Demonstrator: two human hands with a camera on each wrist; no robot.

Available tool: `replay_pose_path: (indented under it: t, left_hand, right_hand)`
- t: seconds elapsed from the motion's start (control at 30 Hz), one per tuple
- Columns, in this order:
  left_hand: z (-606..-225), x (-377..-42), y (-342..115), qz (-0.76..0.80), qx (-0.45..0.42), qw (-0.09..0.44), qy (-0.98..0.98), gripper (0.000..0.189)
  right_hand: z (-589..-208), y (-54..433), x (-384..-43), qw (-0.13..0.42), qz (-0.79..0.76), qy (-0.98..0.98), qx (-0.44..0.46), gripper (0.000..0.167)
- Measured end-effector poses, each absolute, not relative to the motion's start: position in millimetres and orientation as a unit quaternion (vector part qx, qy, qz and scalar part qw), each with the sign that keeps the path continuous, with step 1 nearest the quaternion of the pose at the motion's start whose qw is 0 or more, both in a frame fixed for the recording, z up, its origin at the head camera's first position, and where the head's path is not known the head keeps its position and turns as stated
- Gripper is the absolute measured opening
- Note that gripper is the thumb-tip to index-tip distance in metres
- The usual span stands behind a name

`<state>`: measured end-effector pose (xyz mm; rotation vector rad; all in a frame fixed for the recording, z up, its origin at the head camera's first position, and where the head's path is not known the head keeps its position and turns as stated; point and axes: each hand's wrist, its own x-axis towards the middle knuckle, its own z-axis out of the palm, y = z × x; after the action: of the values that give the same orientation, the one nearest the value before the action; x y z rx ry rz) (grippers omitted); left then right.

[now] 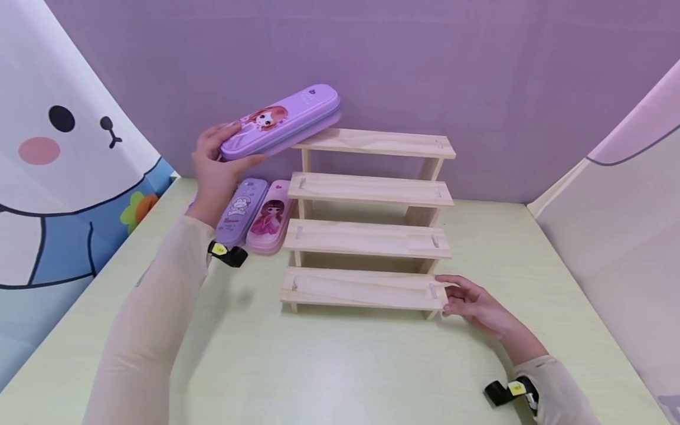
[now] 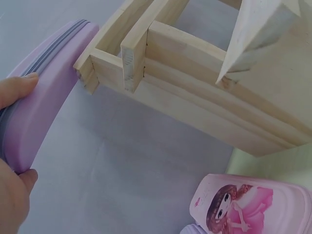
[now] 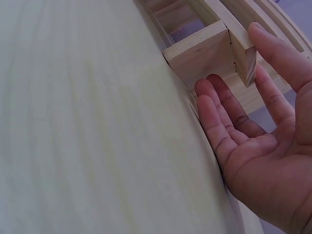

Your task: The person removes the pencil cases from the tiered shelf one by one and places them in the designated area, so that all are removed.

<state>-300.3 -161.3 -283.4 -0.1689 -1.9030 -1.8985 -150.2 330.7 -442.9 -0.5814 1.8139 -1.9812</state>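
Observation:
My left hand [image 1: 215,162] grips a purple zip pencil case [image 1: 292,121] with a red-haired doll picture, raised and tilted with its far end up. That end overlaps the left end of the top shelf of the wooden four-step stand [image 1: 366,236]. In the left wrist view, fingers and thumb hold the case [image 2: 53,87] across its zip side, right by the shelf end. At the lowest shelf's right end, my right hand [image 1: 486,310] touches the wood with loosely bent fingers. The right wrist view has the shelf's end [image 3: 246,63] between fingertips, with several lower fingers beneath it.
A lilac pencil case [image 1: 241,212] with a white cartoon figure and a pink one [image 1: 268,218] with a doll lie left of the stand. A purple curtain [image 1: 372,65] hangs behind the light green table [image 1: 340,366]. A cartoon-printed cloth [image 1: 69,177] lines the left side.

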Motion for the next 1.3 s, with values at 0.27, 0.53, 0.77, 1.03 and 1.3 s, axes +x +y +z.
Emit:
replay_pose_path:
  t: [0.27, 0.53, 0.77, 1.03, 1.3]
  left_hand:
    - [-293, -295, -172, -0.686, -0.050, 0.228, -0.689, 0.058]
    - [-297, -293, -180, -0.703, -0.036, 0.248, -0.665, 0.059]
    - [-299, -292, -186, -0.718, -0.023, 0.276, -0.638, 0.059]
    - [-301, -287, -190, -0.711, 0.000, 0.272, -0.648, 0.058]
    - [-309, -284, -198, -0.718, 0.013, 0.274, -0.639, 0.060]
  right_hand:
    - [-443, 332, -151, 0.196, -0.710, 0.641, -0.216, 0.054]
    - [-443, 332, -151, 0.197, -0.708, 0.643, -0.216, 0.053]
    - [-444, 332, -151, 0.197, -0.711, 0.638, -0.222, 0.054]
    - [-444, 332, -151, 0.197, -0.712, 0.636, -0.223, 0.053]
    - [-444, 333, -151, 0.196, -0.712, 0.633, -0.233, 0.053]
